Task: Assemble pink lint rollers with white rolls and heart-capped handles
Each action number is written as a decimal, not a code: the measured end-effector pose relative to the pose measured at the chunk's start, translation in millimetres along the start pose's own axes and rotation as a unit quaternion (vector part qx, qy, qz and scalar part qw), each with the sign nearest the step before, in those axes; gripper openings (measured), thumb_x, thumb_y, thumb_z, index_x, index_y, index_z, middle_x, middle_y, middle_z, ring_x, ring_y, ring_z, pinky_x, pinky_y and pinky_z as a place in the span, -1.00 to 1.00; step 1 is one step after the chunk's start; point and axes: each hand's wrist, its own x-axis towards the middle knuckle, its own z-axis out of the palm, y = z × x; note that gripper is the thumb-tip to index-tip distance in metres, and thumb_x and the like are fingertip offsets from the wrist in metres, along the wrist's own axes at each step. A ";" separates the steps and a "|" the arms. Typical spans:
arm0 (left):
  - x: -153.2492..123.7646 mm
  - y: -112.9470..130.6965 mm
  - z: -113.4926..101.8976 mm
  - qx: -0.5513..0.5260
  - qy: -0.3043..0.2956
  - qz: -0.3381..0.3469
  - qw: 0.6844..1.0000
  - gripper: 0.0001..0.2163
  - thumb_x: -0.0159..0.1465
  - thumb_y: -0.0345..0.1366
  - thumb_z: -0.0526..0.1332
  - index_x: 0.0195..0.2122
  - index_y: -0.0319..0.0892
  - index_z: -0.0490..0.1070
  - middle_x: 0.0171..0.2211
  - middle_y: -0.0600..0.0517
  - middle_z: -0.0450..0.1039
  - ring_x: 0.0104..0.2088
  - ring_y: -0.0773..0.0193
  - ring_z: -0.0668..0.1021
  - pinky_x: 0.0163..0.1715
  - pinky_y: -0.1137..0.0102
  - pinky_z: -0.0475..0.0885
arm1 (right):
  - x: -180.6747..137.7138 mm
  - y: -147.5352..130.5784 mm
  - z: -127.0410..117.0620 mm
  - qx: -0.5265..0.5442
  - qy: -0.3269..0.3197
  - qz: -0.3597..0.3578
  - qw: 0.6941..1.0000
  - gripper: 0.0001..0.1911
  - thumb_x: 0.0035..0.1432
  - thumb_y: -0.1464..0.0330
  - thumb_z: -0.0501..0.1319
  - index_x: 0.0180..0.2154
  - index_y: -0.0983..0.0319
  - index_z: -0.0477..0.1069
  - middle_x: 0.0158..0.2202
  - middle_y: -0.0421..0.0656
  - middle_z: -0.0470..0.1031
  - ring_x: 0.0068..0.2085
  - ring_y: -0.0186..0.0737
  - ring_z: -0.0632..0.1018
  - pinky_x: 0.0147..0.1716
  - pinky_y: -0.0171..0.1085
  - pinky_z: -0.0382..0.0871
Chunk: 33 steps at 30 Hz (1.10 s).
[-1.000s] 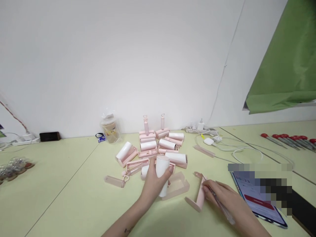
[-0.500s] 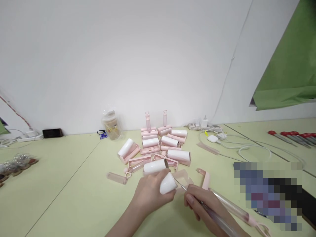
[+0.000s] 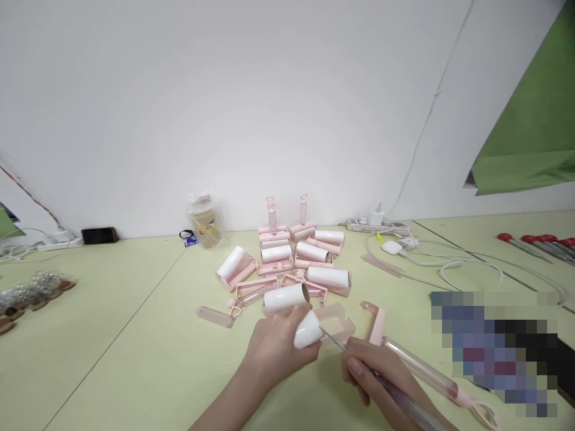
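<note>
My left hand (image 3: 279, 342) is wrapped round a white lint roll (image 3: 308, 330), which it holds tilted above the table. My right hand (image 3: 369, 370) grips a slim tool with a thin metal tip (image 3: 333, 339) and a translucent handle. That tip points at the roll's right end; whether it touches is too small to tell. Just behind my left hand lies another white roll (image 3: 286, 296) on a pink holder. A pale pink frame-like piece (image 3: 336, 323) lies beyond the tool tip. To the right rests a pink roller arm (image 3: 377, 323) with a clear tube handle (image 3: 420, 365).
Several white rolls and pink holders (image 3: 323, 278) are heaped behind my hands. A bagged cup (image 3: 207, 227) stands by the wall. White cables (image 3: 449, 266) run across the right side, near red-tipped tools (image 3: 527, 239). A phone (image 3: 99, 236) lies at far left.
The view has shifted slightly, and both hands sit a little further right in it. The grips on the roll and the tool look the same.
</note>
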 end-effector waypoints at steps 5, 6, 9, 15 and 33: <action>-0.7 -0.7 2.6 -0.029 0.013 0.002 0.999 -0.61 0.06 -0.19 0.15 -0.03 0.09 0.31 -0.28 0.03 0.52 -0.38 0.06 0.54 -0.52 0.42 0.27 | -0.8 0.1 0.0 -0.026 0.015 -0.016 0.999 -0.65 0.27 0.29 -0.12 -0.52 0.17 0.23 -0.65 -0.29 0.23 -0.58 -0.35 0.35 -0.54 -0.41 0.20; -0.8 -0.8 2.5 -0.029 0.010 0.001 1.000 -0.60 0.06 -0.19 0.15 -0.03 0.09 0.31 -0.28 0.03 0.51 -0.38 0.06 0.54 -0.52 0.42 0.27 | -1.1 0.2 0.0 -0.029 0.015 -0.016 0.999 -0.66 0.27 0.30 -0.11 -0.52 0.18 0.24 -0.64 -0.29 0.23 -0.59 -0.36 0.35 -0.54 -0.41 0.20; -0.7 -0.6 1.9 -0.012 0.002 0.000 1.000 -0.60 0.07 -0.19 0.14 -0.02 0.09 0.30 -0.28 0.02 0.51 -0.40 0.06 0.54 -0.52 0.41 0.27 | -1.6 0.0 0.0 -0.029 0.009 -0.012 0.999 -0.66 0.27 0.30 -0.11 -0.51 0.18 0.25 -0.63 -0.30 0.24 -0.61 -0.39 0.34 -0.55 -0.43 0.20; -0.2 -1.3 3.7 0.017 0.002 0.013 1.000 -0.59 0.07 -0.21 0.13 -0.01 0.07 0.30 -0.28 0.02 0.53 -0.39 0.03 0.55 -0.52 0.40 0.28 | -1.1 1.5 1.5 -0.035 0.011 0.004 0.999 -0.63 0.27 0.28 -0.12 -0.54 0.19 0.24 -0.65 -0.31 0.21 -0.64 -0.41 0.32 -0.58 -0.42 0.18; 34.6 24.5 -2.7 -0.222 0.043 0.112 0.968 -0.68 0.08 -0.18 0.21 -0.13 -0.08 0.29 -0.24 0.05 0.45 -0.24 0.13 0.48 -0.33 0.38 0.32 | 56.1 -8.5 -49.3 0.087 0.178 0.135 0.971 -0.62 0.10 0.05 0.05 -0.56 0.17 0.12 -0.73 -0.38 0.06 -0.68 -0.40 0.17 -0.67 -0.38 0.06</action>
